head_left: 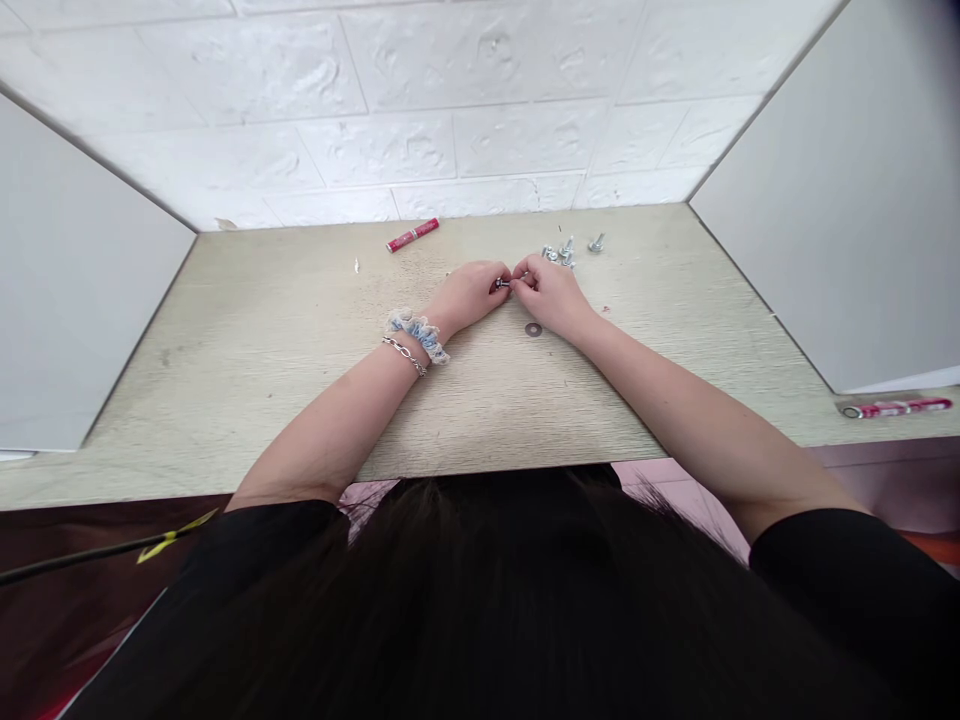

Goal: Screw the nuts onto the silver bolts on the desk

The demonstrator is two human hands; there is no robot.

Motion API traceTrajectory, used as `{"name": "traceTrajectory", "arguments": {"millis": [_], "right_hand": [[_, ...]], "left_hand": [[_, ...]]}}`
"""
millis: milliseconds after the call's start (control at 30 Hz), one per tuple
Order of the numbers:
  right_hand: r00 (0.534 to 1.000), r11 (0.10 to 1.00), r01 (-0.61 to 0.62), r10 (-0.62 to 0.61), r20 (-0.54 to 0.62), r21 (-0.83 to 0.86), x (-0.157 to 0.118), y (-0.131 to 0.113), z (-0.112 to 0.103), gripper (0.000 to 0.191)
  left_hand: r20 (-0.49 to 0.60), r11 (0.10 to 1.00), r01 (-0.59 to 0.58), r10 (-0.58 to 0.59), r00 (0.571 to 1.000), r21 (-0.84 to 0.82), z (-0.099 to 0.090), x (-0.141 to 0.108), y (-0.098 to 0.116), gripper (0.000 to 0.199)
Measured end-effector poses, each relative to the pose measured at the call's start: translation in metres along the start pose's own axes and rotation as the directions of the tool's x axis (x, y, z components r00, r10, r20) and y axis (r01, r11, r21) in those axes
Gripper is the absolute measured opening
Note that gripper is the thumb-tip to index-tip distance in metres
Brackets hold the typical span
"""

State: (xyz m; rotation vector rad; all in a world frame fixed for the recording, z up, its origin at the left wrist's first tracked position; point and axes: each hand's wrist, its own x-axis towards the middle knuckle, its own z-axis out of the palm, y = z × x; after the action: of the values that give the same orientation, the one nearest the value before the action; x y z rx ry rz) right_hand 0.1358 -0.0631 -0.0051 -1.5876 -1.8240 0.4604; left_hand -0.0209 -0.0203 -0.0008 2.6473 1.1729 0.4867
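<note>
My left hand (471,295), with a scrunchie (420,334) and a chain bracelet (405,354) at the wrist, pinches a small silvery bolt (502,284). My right hand (551,292) is closed in a pinch right at the bolt's end, its fingertips meeting those of the left. Whatever lies between the right fingertips is too small and covered to make out. A flat dark washer (533,329) lies on the table just below my right hand. Behind that hand stand several metal bolts (566,248) in a cluster, partly hidden by it, and another bolt (597,243) lies apart to the right.
A red tube-like stick (413,234) lies near the white brick-patterned wall (405,70), with a small white scrap (357,265) to its left. Grey panels close in the left (82,270) and right (840,200) sides. Another red stick (896,408) lies by the table's (480,420) right front edge.
</note>
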Motion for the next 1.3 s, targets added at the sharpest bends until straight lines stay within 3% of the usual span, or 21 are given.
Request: {"name": "traceTrajectory", "arguments": {"millis": [1300], "right_hand": [[0.989, 0.992, 0.085, -0.072, 0.127, -0.097, -0.0019, -0.0044, -0.0042, 0.009]], "left_hand": [[0.015, 0.999, -0.02, 0.021, 1.0, -0.036, -0.0007, 0.0001, 0.0006, 0.015]]}}
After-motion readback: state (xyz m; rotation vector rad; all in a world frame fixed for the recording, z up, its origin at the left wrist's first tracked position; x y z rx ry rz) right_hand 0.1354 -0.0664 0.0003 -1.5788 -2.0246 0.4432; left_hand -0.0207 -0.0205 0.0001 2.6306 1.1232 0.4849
